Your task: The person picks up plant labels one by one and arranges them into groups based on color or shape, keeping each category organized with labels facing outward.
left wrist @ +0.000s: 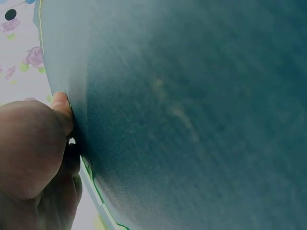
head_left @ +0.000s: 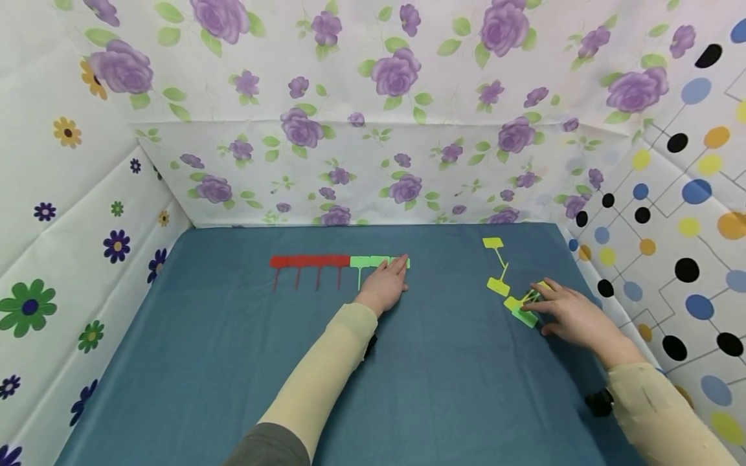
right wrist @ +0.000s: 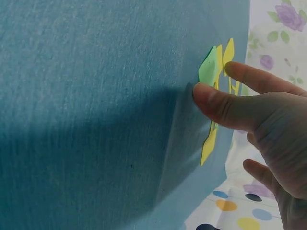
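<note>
Red flat tags point(head_left: 310, 261) with thin tails lie edge to edge in a row on the blue cloth in the head view. Light green tags point(head_left: 360, 261) continue that row to the right. My left hand point(head_left: 384, 285) rests over the right end of the green tags, fingers straight and partly covering them. To the right, my right hand point(head_left: 574, 317) reaches over a loose group, its thumb and fingers spread apart. Under its fingertips lie a green tag point(right wrist: 207, 67) and yellow tags, overlapping one another. In the right wrist view the thumb is at the green tag's lower edge.
Two more yellow tags point(head_left: 493, 243) lie farther back on the blue cloth point(head_left: 233, 362), tails pointing toward each other. A white wall sheet with purple flowers point(head_left: 396, 71) borders the back. Patterned sheets stand along the left and right sides, the dotted one point(head_left: 688, 226) close to my right hand.
</note>
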`<state>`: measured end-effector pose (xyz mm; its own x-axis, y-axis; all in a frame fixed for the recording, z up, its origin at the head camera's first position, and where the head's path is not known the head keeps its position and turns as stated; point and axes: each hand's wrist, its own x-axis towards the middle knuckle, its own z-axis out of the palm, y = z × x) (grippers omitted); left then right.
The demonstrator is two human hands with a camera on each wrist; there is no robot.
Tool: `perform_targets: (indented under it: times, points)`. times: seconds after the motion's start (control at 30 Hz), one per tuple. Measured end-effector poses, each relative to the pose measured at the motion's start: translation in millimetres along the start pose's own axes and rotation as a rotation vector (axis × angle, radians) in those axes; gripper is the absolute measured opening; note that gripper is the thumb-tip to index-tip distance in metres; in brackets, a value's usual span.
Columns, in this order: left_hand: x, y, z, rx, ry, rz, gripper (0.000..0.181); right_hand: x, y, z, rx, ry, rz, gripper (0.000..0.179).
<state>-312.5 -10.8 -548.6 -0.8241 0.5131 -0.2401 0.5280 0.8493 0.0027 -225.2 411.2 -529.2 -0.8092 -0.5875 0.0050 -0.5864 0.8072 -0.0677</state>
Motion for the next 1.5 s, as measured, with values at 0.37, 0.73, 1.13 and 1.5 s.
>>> perform_targets:
  times: [0.37,0.73,1.13,1.5]
  points:
    - [-2.4,-2.0,0.1,-0.038,0.011,-0.004,0.065,9.6,-4,5,-0.039,0.002,0.008,0.061]
    - [-3.9,-1.8,1.5,-0.036,0.025,-0.008,0.064,14.7,-5,9,-0.070,0.009,0.080,0.057]
    - [-4.3,-0.3,0.7,-0.018,0.013,-0.025,0.064,35.2,-5,-2,-0.135,-0.070,-0.029,0.055]
    - [-3.1,2.0,-0.7,-0.036,0.008,-0.039,0.064,52.6,12,-3,-0.140,-0.142,-0.130,0.055]
